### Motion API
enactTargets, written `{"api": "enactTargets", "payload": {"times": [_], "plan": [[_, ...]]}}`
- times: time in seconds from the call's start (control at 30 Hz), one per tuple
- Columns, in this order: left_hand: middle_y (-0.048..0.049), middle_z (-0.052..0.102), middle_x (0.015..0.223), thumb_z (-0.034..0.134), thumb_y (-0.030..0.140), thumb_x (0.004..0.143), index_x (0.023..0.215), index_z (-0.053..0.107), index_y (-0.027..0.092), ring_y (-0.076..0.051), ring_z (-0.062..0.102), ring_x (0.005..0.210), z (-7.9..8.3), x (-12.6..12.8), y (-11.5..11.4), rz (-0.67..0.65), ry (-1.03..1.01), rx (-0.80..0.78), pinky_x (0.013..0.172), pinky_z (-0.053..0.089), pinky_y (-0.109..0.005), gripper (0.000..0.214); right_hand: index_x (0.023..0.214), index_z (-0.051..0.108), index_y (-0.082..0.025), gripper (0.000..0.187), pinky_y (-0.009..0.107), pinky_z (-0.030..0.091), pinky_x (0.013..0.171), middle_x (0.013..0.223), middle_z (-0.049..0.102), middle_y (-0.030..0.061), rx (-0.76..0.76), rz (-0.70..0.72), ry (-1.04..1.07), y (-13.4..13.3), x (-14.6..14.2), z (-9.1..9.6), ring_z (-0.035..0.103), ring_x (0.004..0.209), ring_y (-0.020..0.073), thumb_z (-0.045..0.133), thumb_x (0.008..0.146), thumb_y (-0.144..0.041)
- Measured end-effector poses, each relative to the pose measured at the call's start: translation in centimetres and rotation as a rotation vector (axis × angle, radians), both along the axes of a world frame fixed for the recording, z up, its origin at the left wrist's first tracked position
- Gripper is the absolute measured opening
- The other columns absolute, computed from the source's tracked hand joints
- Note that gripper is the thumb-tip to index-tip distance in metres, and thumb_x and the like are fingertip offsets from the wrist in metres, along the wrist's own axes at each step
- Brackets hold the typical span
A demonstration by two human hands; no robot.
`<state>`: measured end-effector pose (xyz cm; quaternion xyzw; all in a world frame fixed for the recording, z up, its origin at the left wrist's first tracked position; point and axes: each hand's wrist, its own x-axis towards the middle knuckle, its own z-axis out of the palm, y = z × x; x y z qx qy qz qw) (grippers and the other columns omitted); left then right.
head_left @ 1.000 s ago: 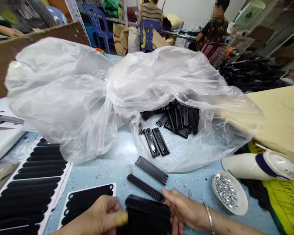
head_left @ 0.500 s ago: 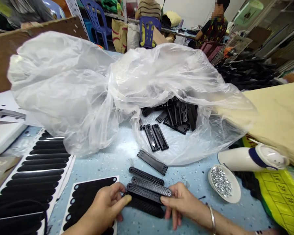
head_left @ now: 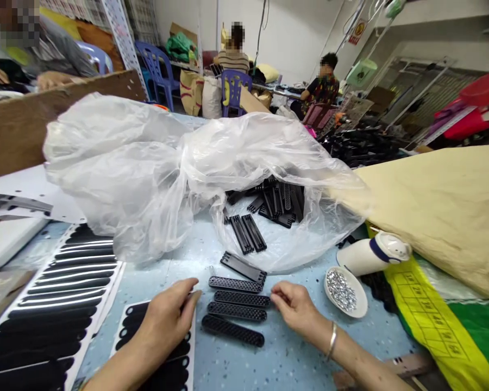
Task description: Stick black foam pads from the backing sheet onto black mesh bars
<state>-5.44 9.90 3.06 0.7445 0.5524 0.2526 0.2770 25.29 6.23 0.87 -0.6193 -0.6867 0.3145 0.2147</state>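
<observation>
Several black plastic strips with a crosshatched surface (head_left: pixel 237 310) lie in a loose stack of rows on the blue table between my hands. My left hand (head_left: pixel 173 309) is just left of them, over a white sheet of black rounded strips (head_left: pixel 131 320); its thumb and forefinger are apart with nothing between them. My right hand (head_left: pixel 295 304) is close to the right ends of the rows, fingers loosely bent and slightly apart, with nothing seen in them. Behind the rows lies a black strip with toothed ends (head_left: pixel 243 267), one corner near the rearmost row.
A clear plastic bag (head_left: pixel 142 163) spreads across the back, with a pile of black strips (head_left: pixel 277 201) at its mouth. At right stand a bowl of small silvery pieces (head_left: pixel 362 304) and a lying white bottle (head_left: pixel 358 258). A larger sheet of black strips (head_left: pixel 44 320) is at left.
Both hands have let go of the crosshatched strips and drawn apart. The strips now lie flat in separate rows. The camera view has tilted up and shows more of the room.
</observation>
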Motion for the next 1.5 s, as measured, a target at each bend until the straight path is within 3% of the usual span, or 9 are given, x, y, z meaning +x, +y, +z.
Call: {"api": "enactTargets", "payload": {"times": [0.13, 0.3, 0.43, 0.63, 0.77, 0.97, 1.13, 1.27, 1.5], "plan": [[-0.0131, 0.074, 0.104, 0.039, 0.014, 0.08, 0.109, 0.07, 0.016, -0.027, 0.069, 0.097, 0.3, 1.2, 4.6, -0.267, 0.076, 0.004, 0.084, 0.051, -0.035, 0.043, 0.115, 0.066, -0.014, 0.041, 0.035, 0.049, 0.076, 0.09, 0.065, 0.0102, 0.129, 0.038, -0.056, 1.6, -0.3, -1.1, 0.061, 0.08, 0.0217, 0.051, 0.078, -0.008], [-0.0069, 0.073, 0.08, 0.05, 0.01, 0.063, 0.105, 0.074, 0.018, -0.023, 0.067, 0.075, 0.7, 3.4, 8.6, -0.312, 0.159, -0.023, 0.073, 0.048, -0.03, 0.049, 0.116, 0.068, -0.013, 0.04, 0.037, 0.049, 0.074, 0.088, 0.063, 0.0113, 0.2, 0.078, -0.094, 3.2, -0.8, -1.2, 0.06, 0.08, 0.0248, 0.056, 0.078, -0.012], [-0.0022, 0.068, 0.062, 0.054, 0.019, 0.07, 0.09, 0.076, 0.018, -0.019, 0.06, 0.059, 1.3, 3.8, 9.3, -0.334, 0.164, -0.058, 0.061, 0.043, -0.027, 0.03, 0.117, 0.067, -0.014, 0.036, 0.038, 0.05, 0.078, 0.092, 0.067, 0.0125, 0.201, 0.097, -0.068, 3.6, -1.0, -0.6, 0.062, 0.086, 0.0254, 0.052, 0.084, -0.014], [-0.0019, 0.064, 0.053, 0.056, 0.03, 0.075, 0.063, 0.071, 0.019, -0.018, 0.058, 0.052, 1.5, 2.6, 7.0, -0.282, 0.097, -0.09, 0.057, 0.042, -0.027, 0.022, 0.09, 0.074, -0.018, 0.021, 0.031, 0.046, 0.072, 0.079, 0.068, 0.0056, 0.127, 0.116, 0.041, 3.3, -1.8, 0.2, 0.061, 0.075, 0.0205, 0.054, 0.083, -0.017], [-0.0119, 0.076, 0.087, 0.049, 0.039, 0.083, 0.09, 0.074, 0.018, -0.027, 0.068, 0.083, 0.3, 2.1, 4.9, -0.093, -0.022, -0.036, 0.081, 0.051, -0.038, 0.034, 0.088, 0.073, -0.017, 0.024, 0.032, 0.042, 0.073, 0.077, 0.064, 0.0057, 0.141, 0.0, 0.137, 3.2, -2.1, 0.4, 0.058, 0.075, 0.0199, 0.053, 0.088, -0.029], [-0.0135, 0.069, 0.125, 0.039, 0.047, 0.091, 0.118, 0.068, 0.013, -0.029, 0.062, 0.118, -1.2, 3.3, 2.5, 0.11, -0.284, -0.082, 0.103, 0.046, -0.044, 0.052, 0.077, 0.072, -0.014, 0.052, 0.03, 0.045, 0.072, 0.077, 0.068, 0.0067, 0.122, -0.234, 0.384, 2.6, -3.9, -0.1, 0.061, 0.077, 0.021, 0.041, 0.094, -0.052], [-0.0116, 0.071, 0.121, 0.049, 0.051, 0.087, 0.112, 0.071, 0.013, -0.03, 0.059, 0.121, -0.4, 4.8, -0.2, 0.205, -0.571, -0.256, 0.108, 0.041, -0.043, 0.05, 0.085, 0.075, -0.015, 0.055, 0.031, 0.047, 0.08, 0.085, 0.074, 0.0062, 0.111, -0.416, 0.571, 1.1, -6.2, 0.3, 0.065, 0.086, 0.0229, 0.041, 0.094, -0.057], [-0.0109, 0.073, 0.113, 0.049, 0.052, 0.085, 0.106, 0.073, 0.015, -0.033, 0.061, 0.116, -0.2, 5.1, -2.2, 0.244, -0.539, -0.256, 0.105, 0.043, -0.044, 0.049, 0.078, 0.075, -0.017, 0.054, 0.032, 0.046, 0.088, 0.085, 0.075, 0.0069, 0.137, -0.484, 0.666, 0.0, -7.3, 0.7, 0.067, 0.089, 0.0232, 0.042, 0.093, -0.058], [-0.0117, 0.073, 0.114, 0.049, 0.05, 0.086, 0.105, 0.072, 0.014, -0.033, 0.061, 0.117, -0.5, 5.3, -4.2, 0.288, -0.577, -0.217, 0.104, 0.043, -0.044, 0.046, 0.076, 0.076, -0.017, 0.049, 0.033, 0.045, 0.084, 0.079, 0.074, 0.0066, 0.152, -0.526, 0.718, -0.5, -7.5, 0.6, 0.066, 0.085, 0.0234, 0.049, 0.091, -0.054]]}}
